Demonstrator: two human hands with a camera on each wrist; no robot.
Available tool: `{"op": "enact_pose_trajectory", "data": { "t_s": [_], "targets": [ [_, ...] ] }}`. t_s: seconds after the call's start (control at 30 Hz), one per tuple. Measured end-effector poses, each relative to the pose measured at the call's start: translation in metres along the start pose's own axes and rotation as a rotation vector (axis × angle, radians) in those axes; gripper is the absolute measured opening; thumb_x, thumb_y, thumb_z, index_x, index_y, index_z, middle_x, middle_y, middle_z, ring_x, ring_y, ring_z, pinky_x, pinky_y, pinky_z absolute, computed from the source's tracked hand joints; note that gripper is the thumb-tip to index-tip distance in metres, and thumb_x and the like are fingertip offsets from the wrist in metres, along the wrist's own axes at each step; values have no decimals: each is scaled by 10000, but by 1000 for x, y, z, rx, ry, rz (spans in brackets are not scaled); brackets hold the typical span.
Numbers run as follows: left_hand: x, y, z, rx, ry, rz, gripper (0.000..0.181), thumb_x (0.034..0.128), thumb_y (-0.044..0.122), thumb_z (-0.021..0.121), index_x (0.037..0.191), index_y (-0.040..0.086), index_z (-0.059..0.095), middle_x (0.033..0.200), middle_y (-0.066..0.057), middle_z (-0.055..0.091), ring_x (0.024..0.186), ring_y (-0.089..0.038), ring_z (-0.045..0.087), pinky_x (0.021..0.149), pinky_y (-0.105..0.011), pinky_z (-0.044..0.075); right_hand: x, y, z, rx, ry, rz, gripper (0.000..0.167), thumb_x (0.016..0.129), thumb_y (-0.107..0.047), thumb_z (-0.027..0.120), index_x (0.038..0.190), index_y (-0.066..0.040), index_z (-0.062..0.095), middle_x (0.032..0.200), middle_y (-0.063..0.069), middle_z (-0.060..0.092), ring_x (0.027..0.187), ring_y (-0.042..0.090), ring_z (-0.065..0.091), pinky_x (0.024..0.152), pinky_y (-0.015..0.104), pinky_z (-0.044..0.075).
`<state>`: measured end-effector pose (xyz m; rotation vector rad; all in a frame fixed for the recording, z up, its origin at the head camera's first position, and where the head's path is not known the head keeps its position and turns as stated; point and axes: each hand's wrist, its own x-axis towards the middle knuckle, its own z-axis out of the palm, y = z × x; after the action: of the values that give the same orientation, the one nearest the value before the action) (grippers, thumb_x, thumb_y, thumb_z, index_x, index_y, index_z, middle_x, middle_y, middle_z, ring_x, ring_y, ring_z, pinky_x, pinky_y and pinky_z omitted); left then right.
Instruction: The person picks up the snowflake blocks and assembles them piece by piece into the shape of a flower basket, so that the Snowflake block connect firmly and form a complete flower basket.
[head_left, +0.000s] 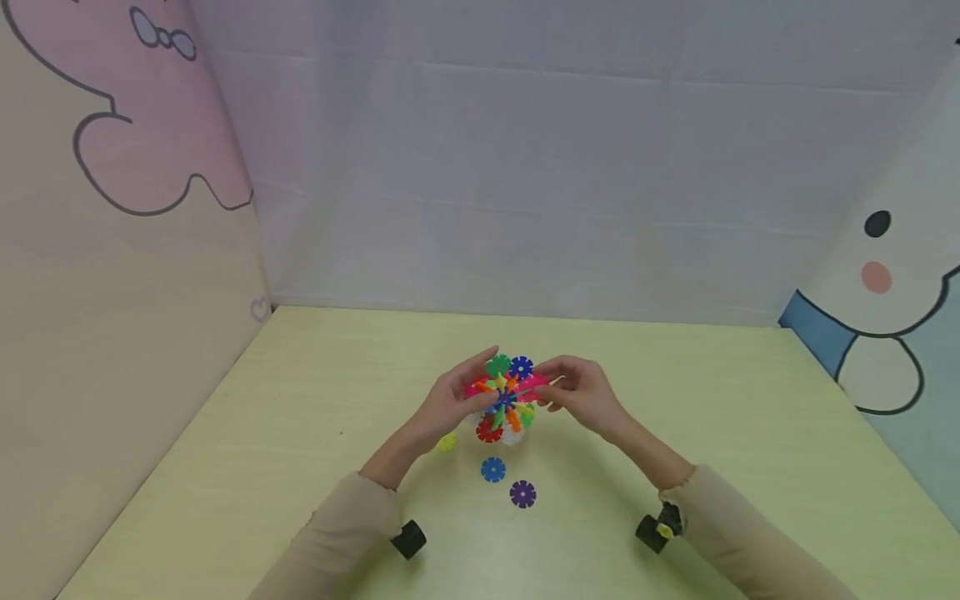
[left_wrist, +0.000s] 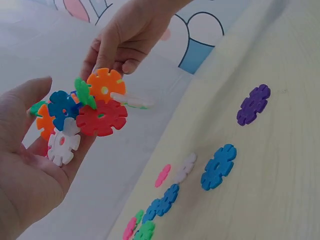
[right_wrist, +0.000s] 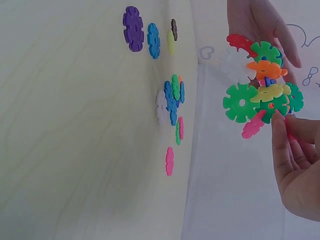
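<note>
- So the main thing's a ball-ish cluster of snowflake discs [head_left: 506,399], thin plastic with notched rims, slotted together at all sorts of angles
- it's up in the air between the left hand [head_left: 453,400] and right hand [head_left: 583,390], fingers on both sides
- left wrist side shows a red disc [left_wrist: 101,120], orange disc [left_wrist: 114,80], blue disc [left_wrist: 60,102] and white disc [left_wrist: 57,150]
- other side's got a big green disc [right_wrist: 232,105] facing out, plus a yellow disc [right_wrist: 270,93] tilted nearly edge-on

Right fingers [right_wrist: 281,150] pinching disc cluster [right_wrist: 270,92], left hand [right_wrist: 260,22] behind; loose discs [right_wrist: 170,97]
</note>
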<state>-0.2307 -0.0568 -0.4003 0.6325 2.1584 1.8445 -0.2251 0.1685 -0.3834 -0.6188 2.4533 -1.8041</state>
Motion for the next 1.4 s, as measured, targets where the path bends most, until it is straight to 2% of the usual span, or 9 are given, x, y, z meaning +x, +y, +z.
{"op": "enact_pose_trajectory", "data": {
  "t_s": [0.2,0.4,0.5,0.67,0.77,0.9,1.2,1.3,1.4],
  "targets": [
    [-2,-6,-2,-80,83,-30,495,893,152,574,1364,178,421,1333,-82,471,1145,-245,514,909,-298,452,3,-2,4,-15,-31,-10,258,840,-46,625,1074,53,580,928,205,633,757,385,628,595,293,547],
    [-7,-10,-13,-61,156,-25,497,888,140,582,1359,165,428,1338,-70,469,1195,-229,471,937,-312,430,-2,2,4,-65,-73,37,278,844,-88,631,1087,33,571,942,166,618,768,312,624,596,325,547],
    [-9,-11,-20,-39,187,-21,490,889,147,580,1356,170,432,1343,-53,466,1218,-217,448,949,-321,420,-11,10,7,-132,-186,48,267,823,-82,653,1052,34,580,927,153,611,758,236,606,584,306,540],
    [-10,-9,-26,-9,210,-20,482,894,169,575,1354,194,434,1349,-36,461,1231,-202,435,949,-317,418,-26,23,21,-221,-452,103,310,763,-67,711,1044,-7,593,919,98,585,753,131,565,602,236,509],
    [-10,-8,-27,-20,218,-18,476,896,161,572,1352,188,437,1341,-44,467,1224,-202,441,949,-316,419,-32,30,28,-269,-522,124,322,725,-86,747,1018,-55,615,862,26,574,711,91,531,606,208,483],
    [-10,-7,-27,-37,220,-33,471,897,143,568,1350,184,442,1339,-59,467,1221,-205,444,953,-309,415,-36,35,34,-344,-537,89,263,708,-120,763,943,-92,647,781,-28,548,664,72,474,588,199,440],
    [-8,-7,-18,-76,234,-64,473,899,135,563,1352,191,441,1311,-66,494,1183,-207,483,946,-303,423,-39,25,28,-359,-566,78,166,725,-70,727,814,-123,598,702,-71,543,630,44,485,564,192,444],
    [-6,-8,-14,-62,245,-57,467,897,157,569,1346,209,451,1300,-52,504,1195,-192,470,957,-311,414,-33,8,14,-295,-522,83,112,774,-56,681,843,-82,596,705,-19,568,621,109,572,566,252,513],
    [-8,1,-10,-62,255,-55,463,900,148,563,1347,189,449,1306,-56,497,1215,-198,450,961,-313,409,-25,-14,0,-196,-391,84,135,828,-42,631,945,2,583,763,91,610,653,220,636,579,325,547]
  ]
}}
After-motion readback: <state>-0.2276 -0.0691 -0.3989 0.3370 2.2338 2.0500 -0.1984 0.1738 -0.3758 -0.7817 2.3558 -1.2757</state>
